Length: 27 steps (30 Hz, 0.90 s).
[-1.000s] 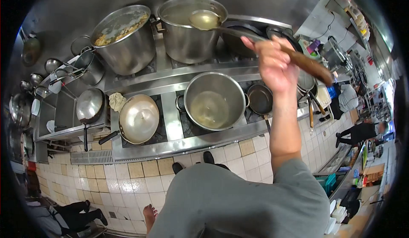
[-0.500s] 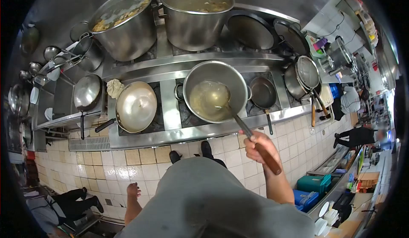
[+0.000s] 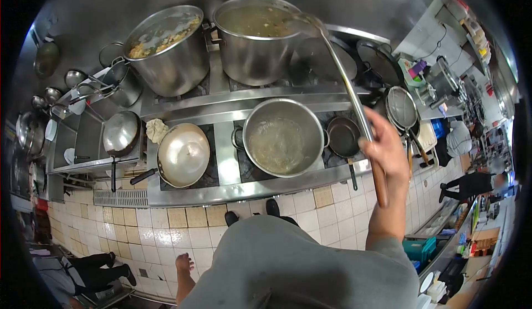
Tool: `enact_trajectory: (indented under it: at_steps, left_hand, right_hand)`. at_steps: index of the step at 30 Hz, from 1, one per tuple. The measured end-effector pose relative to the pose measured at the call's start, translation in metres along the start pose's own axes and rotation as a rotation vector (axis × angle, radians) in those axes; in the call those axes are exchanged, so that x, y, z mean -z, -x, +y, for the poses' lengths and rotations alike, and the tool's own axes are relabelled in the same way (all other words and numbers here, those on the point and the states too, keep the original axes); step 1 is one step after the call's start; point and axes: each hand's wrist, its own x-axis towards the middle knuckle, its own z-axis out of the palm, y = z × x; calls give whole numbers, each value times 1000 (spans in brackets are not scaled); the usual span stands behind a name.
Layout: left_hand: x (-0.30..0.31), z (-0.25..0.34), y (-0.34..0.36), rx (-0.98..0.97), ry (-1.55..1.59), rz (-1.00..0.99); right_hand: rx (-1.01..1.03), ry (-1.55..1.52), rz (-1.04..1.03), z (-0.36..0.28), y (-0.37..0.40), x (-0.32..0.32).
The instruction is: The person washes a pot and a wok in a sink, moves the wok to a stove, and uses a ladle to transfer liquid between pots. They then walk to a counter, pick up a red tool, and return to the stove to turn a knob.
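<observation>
The right hand (image 3: 389,151) was wrapped around a long-handled steel ladle (image 3: 350,90), its thumb laid on the lower shaft, where bright, slender metal ran into a brown wooden grip. That shaft slanted upward to a bowl at the right rim of a tall, straight-sided, brushed-steel stockpot (image 3: 257,60) (blur hid whether the two touched). Inside the stockpot lay a cloudy, yellowish broth flecked with small bits. The left hand (image 3: 184,262) hung low over glossy cream floor tiles (image 3: 166,219), its fingers slack and slightly bent, well apart from the cookware.

In front of the person, left of the ladle's handle, stood a wide, round, two-eared steel pot (image 3: 316,134), its inner wall smooth and grey, the pale liquid at its bottom rippled. Just to its right sat a small, dark, round frying pan (image 3: 343,137), its thin handle pointing toward the floor. On the other side, beyond a strip of shiny metal, a broad, round, silvery pan (image 3: 184,155) with a black handle lay beside a crumpled off-white cloth (image 3: 157,130).

Behind these, left of the stockpot, a second tall steel pot (image 3: 180,71) held whitish foam and lumpy golden pieces. Farther right, a round wire-mesh strainer (image 3: 402,107) showed its fine grey weave.
</observation>
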Motion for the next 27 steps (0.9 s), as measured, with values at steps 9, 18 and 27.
enact_trajectory:
  at_steps: [9,18,27]
  left_hand:
    - [-22,-74,81,30,-74,80]
    - [-12,-188,34,-699,-1225,171]
    - [-14,-174,19,96,272,118]
  right_hand:
    - [95,3,-167,17,-288,-33]
    - [-94,-199,-161,31,-324,-47]
    - [-190,-655,-248,19,-279,-24]
